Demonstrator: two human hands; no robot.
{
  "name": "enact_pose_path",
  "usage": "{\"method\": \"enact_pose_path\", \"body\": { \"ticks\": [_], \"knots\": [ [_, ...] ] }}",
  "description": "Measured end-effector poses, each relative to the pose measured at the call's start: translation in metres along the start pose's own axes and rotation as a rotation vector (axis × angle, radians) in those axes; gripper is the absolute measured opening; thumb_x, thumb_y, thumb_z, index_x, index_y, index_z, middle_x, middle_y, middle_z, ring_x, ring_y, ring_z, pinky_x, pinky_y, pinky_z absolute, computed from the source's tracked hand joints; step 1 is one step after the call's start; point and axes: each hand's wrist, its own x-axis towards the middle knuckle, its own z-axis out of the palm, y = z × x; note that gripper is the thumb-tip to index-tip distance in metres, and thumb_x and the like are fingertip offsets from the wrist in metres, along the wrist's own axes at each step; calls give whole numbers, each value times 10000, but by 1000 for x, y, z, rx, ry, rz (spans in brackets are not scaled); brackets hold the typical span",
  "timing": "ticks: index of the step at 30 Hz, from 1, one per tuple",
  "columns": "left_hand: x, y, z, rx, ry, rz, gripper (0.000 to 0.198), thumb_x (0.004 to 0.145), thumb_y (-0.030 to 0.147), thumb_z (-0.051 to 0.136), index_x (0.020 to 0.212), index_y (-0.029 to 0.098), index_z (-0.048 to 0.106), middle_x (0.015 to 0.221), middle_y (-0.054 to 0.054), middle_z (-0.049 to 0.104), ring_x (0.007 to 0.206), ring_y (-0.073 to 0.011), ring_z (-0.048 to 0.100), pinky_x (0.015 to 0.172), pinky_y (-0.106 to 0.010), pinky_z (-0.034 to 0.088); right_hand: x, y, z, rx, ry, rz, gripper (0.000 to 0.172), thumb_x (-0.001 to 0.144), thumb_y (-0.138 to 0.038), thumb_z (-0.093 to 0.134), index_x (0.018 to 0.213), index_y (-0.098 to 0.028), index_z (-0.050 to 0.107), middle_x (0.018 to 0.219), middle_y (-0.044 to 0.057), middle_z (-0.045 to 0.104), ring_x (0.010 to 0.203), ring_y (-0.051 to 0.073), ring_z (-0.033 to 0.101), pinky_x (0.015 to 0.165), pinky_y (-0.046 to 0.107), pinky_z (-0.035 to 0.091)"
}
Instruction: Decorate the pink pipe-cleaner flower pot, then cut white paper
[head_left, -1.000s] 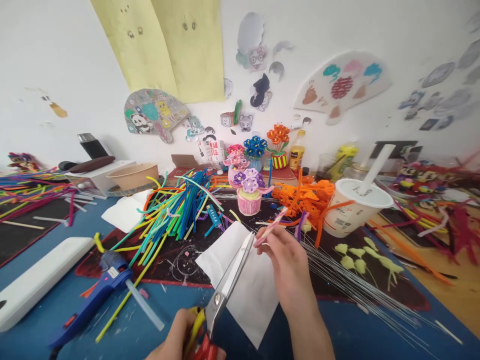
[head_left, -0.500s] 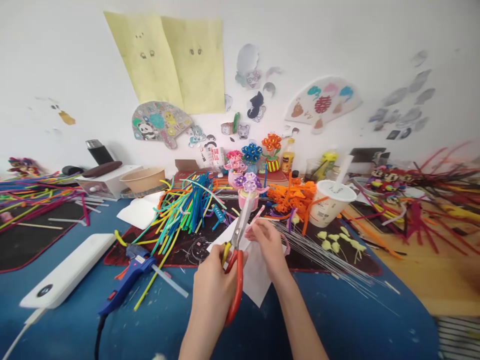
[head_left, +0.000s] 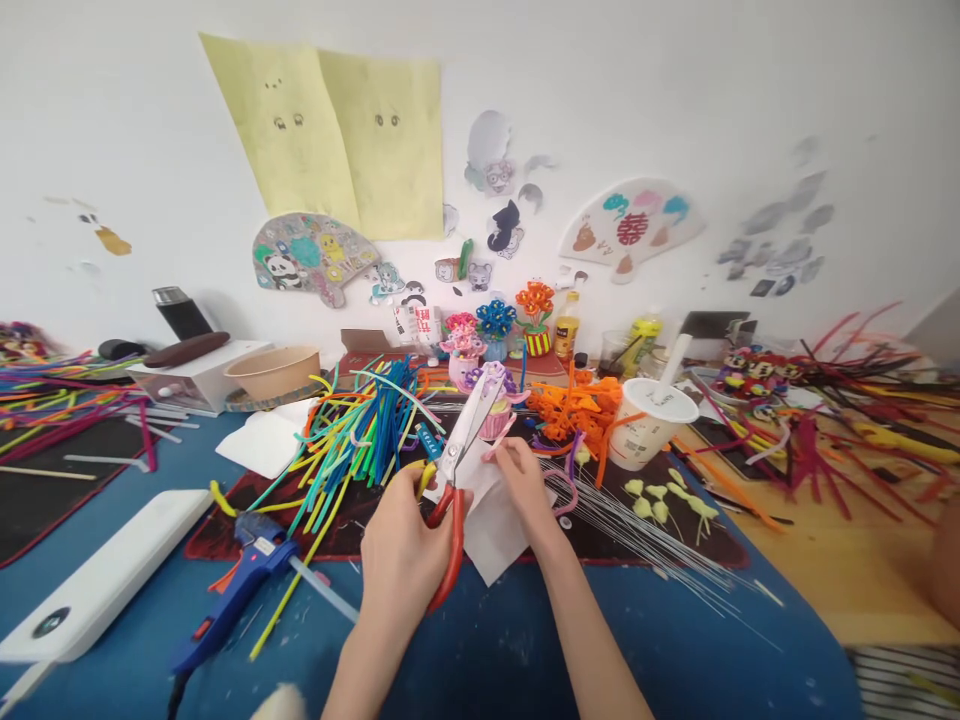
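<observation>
My left hand [head_left: 405, 550] is closed around the handles of a pair of scissors [head_left: 451, 455] with red and yellow grips. Their blades point up and away from me, slightly parted. Just to the right, my right hand [head_left: 523, 488] pinches a short pale pink pipe cleaner [head_left: 501, 436] near the blades. Under both hands lies a white sheet of paper [head_left: 495, 540]. Behind the blade tips stands a pink pot [head_left: 495, 420] with purple pipe-cleaner flowers, partly covered by the scissors.
Left of my hands lie a blue glue gun [head_left: 244, 590], a white power bank [head_left: 105, 575] and a bundle of coloured pipe cleaners [head_left: 375, 420]. To the right are thin wires [head_left: 637, 530], orange pipe-cleaner pieces [head_left: 574, 410] and a lidded cup [head_left: 649, 425] with a straw.
The scissor blades have parted and shifted left, away from my right hand. My right hand still pinches the pink pipe cleaner. The whole view has shifted a little.
</observation>
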Motion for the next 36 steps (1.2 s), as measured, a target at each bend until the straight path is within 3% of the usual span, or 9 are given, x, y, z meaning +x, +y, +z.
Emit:
{"method": "enact_pose_path", "body": {
  "ticks": [4,7,10,15,24,36],
  "knots": [
    [3,-17,-14,48,-160,12,277,833,452,534,949,207,592,814,-63,734,790,-274,695,617,-289,421,-3,-8,-2,67,21,-20,264,777,-455,664,817,-202,602,717,23,679,680,193,643,664,318,496],
    [3,-26,-20,102,-214,18,252,809,434,567,900,202,605,825,-84,739,783,-282,691,624,-287,406,-4,-13,-2,104,19,-7,292,749,-463,707,791,-190,610,702,24,668,588,161,596,555,285,471],
    [2,-31,-19,163,-252,39,259,805,431,571,908,195,600,847,-107,733,811,-304,684,639,-299,405,-4,-16,-2,155,7,-4,290,758,-457,708,810,-188,611,727,26,675,635,167,625,606,297,507],
    [-2,-38,-12,128,-289,83,230,815,406,569,934,209,581,904,-87,729,863,-270,684,678,-282,435,-7,-20,0,240,-24,-7,265,793,-452,675,859,-213,581,810,23,692,769,200,683,715,339,551],
    [-3,-44,-11,85,-338,121,312,825,417,554,1048,199,562,952,-95,715,956,-279,662,721,-291,430,-7,-23,3,342,-106,-34,190,852,-402,635,871,-246,529,810,6,725,813,220,722,749,365,562],
    [5,-51,-7,75,-384,186,287,838,450,491,972,205,554,881,-73,699,819,-252,645,675,-280,389,-6,-27,-1,400,-156,-36,178,842,-388,664,851,-245,557,783,15,747,888,252,725,783,397,574]
  ]
}}
